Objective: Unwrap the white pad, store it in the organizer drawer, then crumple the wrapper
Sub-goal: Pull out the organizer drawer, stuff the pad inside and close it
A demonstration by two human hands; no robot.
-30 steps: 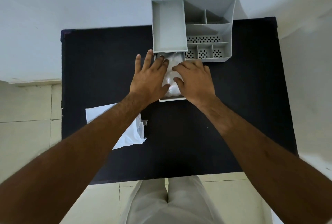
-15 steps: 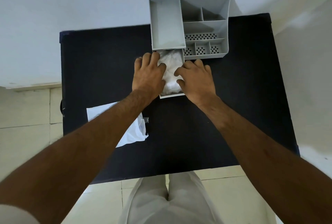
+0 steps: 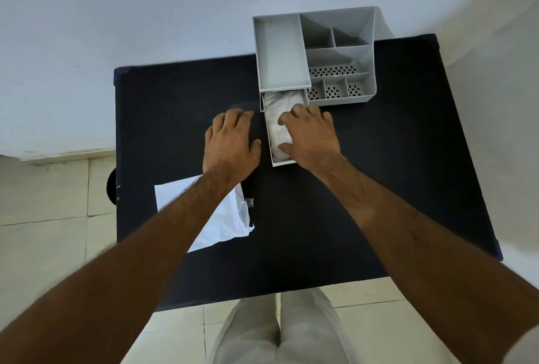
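Observation:
The white pad [image 3: 277, 121] lies inside the pulled-out drawer [image 3: 284, 163] of the grey organizer [image 3: 315, 54] at the back of the black table [image 3: 379, 188]. My right hand [image 3: 312, 137] rests on the drawer's right side, fingers and thumb touching the pad. My left hand [image 3: 230, 144] hovers over the table just left of the drawer, fingers loosely curled, holding nothing. The white wrapper [image 3: 224, 217] lies flat on the table near the left front, partly under my left forearm.
The organizer has a long tray on top and several small compartments, some with perforated floors. A white wall runs behind the table. Tiled floor lies left and in front; my legs show below the table edge.
My left hand has come off the pad and drawer and moved left over the table. My right hand stays on the pad in the drawer.

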